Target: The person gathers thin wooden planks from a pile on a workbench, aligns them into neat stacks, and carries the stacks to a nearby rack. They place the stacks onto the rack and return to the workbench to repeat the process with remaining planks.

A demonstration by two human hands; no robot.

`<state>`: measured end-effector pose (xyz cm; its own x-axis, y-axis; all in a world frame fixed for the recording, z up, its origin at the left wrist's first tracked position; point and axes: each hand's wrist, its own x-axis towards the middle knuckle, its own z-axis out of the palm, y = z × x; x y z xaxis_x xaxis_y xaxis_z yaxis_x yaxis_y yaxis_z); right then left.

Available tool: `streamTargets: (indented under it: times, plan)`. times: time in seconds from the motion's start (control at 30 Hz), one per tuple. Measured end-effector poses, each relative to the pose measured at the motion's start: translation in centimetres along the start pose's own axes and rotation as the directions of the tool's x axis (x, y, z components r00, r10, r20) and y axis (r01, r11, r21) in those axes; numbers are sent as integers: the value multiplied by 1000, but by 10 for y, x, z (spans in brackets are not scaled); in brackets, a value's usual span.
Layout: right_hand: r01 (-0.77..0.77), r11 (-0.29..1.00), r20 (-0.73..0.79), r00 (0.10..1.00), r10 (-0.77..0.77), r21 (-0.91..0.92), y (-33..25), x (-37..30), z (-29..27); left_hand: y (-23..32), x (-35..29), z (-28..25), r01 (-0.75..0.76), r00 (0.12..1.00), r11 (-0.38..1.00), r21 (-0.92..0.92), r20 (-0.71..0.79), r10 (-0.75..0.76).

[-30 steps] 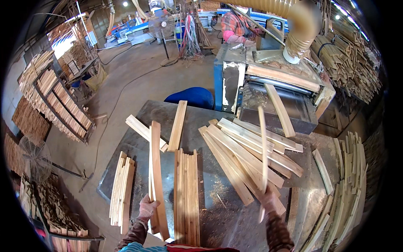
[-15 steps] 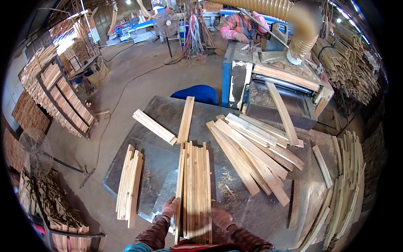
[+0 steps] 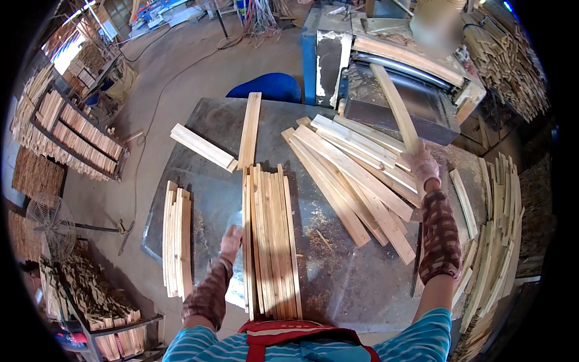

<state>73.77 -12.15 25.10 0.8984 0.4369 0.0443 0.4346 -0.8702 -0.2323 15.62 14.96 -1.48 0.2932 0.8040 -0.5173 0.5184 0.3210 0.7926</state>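
My right hand (image 3: 423, 165) is closed round the near end of a long wooden slat (image 3: 395, 108), whose far end lies at the planer's roller opening. Beside the left side of an upright-edged row of slats (image 3: 271, 241), my left hand (image 3: 231, 243) has its fingers stretched along the wood and grips nothing that I can see. Under my right forearm's reach a fanned pile of slats (image 3: 350, 181) spreads over the dark metal table (image 3: 211, 120). Another slat (image 3: 249, 130) points away from the row's far end, and one more (image 3: 204, 146) lies slantwise to its left.
A smaller bundle of slats (image 3: 177, 241) sits at the table's left edge. The planer (image 3: 395, 114) stands at the far right. Curved offcuts (image 3: 497, 235) are heaped on the right. A blue rounded object (image 3: 265, 88) shows behind the table; a floor fan (image 3: 51, 223) is at left.
My right hand has left the row of slats and reached far right to the slat at the planer. My left hand stays by the row. The view has tilted down.
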Motion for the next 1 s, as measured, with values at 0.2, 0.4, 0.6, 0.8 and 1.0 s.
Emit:
streamTargets:
  times: [0.2, 0.4, 0.6, 0.8, 1.0]
  plan:
    - [149, 970, -161, 980, -119, 193, 36, -26, 98, 71, 158, 24, -342, 938, 926, -162, 2, 347]
    - [120, 884, -4, 991, -133, 451, 25, -198, 173, 129, 230, 20, -45, 978, 777, -627, 132, 163]
    - [-130, 756, 297, 951, -88, 641, -11, -308, 184, 191, 116, 76, -533, 784, 846, 11, -371, 498]
    - [-304, 599, 467, 874, -134, 741, -121, -318, 165, 192, -34, 113, -88, 838, 964, -250, 505, 207]
    - [488, 769, 376, 678, -632, 413, -103, -218, 159, 165, -85, 67, 32, 934, 947, -319, 347, 85]
